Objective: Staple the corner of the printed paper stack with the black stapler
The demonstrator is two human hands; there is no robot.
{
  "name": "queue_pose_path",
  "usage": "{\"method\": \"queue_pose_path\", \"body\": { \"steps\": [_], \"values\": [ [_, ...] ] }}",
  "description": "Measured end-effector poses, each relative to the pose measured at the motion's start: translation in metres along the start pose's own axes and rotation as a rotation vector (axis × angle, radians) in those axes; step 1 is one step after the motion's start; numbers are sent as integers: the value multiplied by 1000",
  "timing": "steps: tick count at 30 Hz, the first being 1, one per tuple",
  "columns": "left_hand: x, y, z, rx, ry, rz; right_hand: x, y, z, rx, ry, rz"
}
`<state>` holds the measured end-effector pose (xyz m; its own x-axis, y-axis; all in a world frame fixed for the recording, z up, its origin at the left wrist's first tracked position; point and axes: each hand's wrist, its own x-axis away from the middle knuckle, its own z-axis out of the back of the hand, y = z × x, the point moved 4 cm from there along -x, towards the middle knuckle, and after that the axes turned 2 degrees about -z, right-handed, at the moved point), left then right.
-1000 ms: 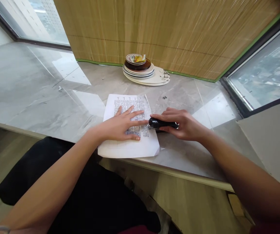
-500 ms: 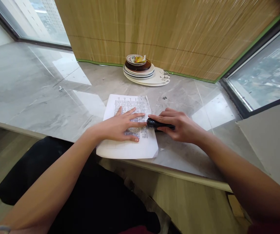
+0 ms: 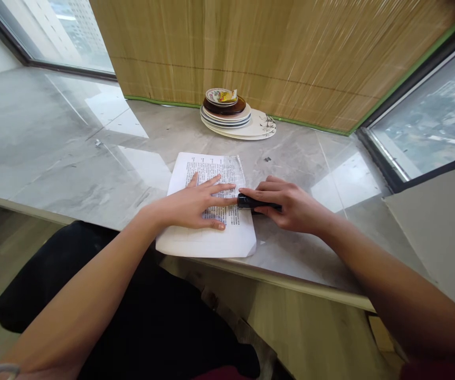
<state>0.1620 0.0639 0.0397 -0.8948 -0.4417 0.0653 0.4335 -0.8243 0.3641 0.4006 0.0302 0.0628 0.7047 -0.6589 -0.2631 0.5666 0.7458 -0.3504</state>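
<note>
Printed sheets of paper lie on the grey marble sill, reaching its front edge. My left hand rests flat on them with its fingers spread. My right hand grips a black stapler from the right side. The stapler's front end sits over the right edge of the paper, close to my left fingertips. Part of the stapler is hidden inside my right hand.
A stack of plates with a small yellow packet on top stands behind the paper. Beyond it hangs a bamboo blind. A small dark scrap lies on the marble sill. Windows flank the sill.
My right hand and the stapler have shifted very slightly left. My left hand stays flat on the paper in nearly the same place.
</note>
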Motion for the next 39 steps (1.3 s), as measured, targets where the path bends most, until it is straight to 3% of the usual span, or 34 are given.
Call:
{"method": "queue_pose_path", "body": {
  "steps": [21,39],
  "values": [
    [-1,-1,-1,-21,-1,-18,-2,0,-1,-35,-25,-17],
    [-1,-6,-5,-33,-39,24,-9,-18,-5,397,-134,-9]
  ]
}}
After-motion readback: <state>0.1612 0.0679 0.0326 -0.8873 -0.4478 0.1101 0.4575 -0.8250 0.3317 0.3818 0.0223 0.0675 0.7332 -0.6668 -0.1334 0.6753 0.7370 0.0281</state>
